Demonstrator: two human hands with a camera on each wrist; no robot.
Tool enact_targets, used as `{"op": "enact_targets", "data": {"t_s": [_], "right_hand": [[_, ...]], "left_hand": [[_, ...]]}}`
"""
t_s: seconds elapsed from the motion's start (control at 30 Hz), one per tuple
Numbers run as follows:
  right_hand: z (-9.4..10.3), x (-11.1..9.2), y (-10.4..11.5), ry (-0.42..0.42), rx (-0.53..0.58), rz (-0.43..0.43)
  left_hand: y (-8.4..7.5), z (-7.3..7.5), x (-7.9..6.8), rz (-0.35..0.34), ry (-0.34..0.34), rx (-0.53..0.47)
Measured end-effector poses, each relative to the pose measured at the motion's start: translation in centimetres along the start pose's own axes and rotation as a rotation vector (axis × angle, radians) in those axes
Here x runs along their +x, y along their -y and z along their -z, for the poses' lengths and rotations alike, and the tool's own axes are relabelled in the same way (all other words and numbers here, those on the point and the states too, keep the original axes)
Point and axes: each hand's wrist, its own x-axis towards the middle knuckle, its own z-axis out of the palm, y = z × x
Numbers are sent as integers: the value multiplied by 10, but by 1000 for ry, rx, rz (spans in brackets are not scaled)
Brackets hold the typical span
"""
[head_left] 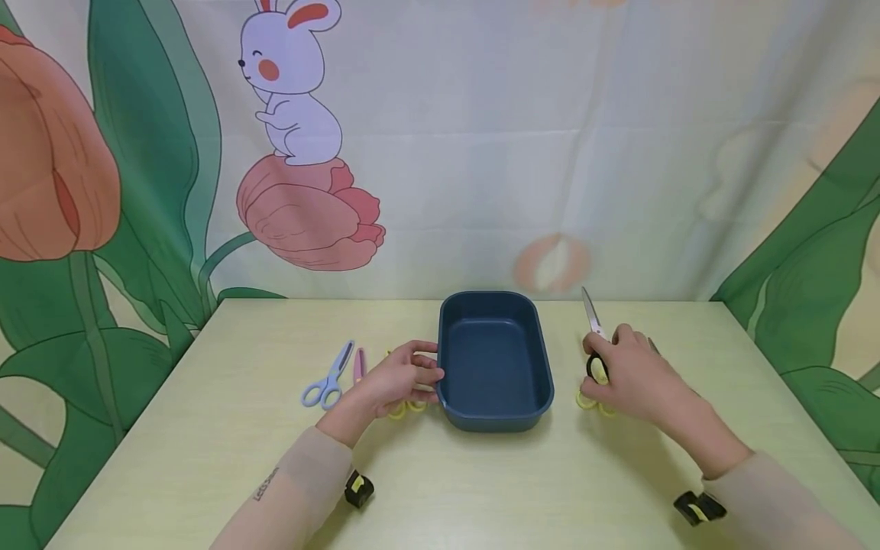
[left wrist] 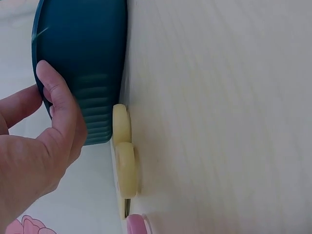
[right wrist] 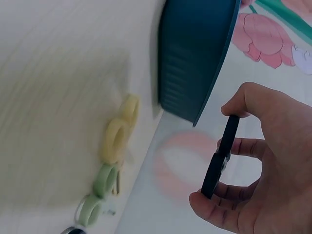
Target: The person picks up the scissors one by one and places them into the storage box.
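Note:
A dark blue rectangular bin stands upright on the table. My left hand is at its left side, pinching the rim between curled fingers. Beneath that hand, beside the bin, lie yellow-handled scissors, partly covered in the head view. To the right of the bin, my right hand grips black-handled scissors by the finger loops, blades pointing away from me. Below the right hand are another yellow-handled pair of scissors and green-handled scissors.
Left of the left hand lie light blue scissors and pink scissors. One more dark-handled item shows at the edge of the right wrist view. A printed curtain hangs behind the pale table.

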Motion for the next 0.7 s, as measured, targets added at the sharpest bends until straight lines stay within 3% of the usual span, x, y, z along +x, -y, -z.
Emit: {"op": "enact_targets", "data": {"t_s": [0.3, 0.7], "right_hand": [[-3, 11, 26, -22, 23, 37], [-15, 32, 70, 32, -22, 80]], "left_hand": [[0, 0, 1, 7, 0, -9], [2, 1, 2, -10, 4, -18]]}}
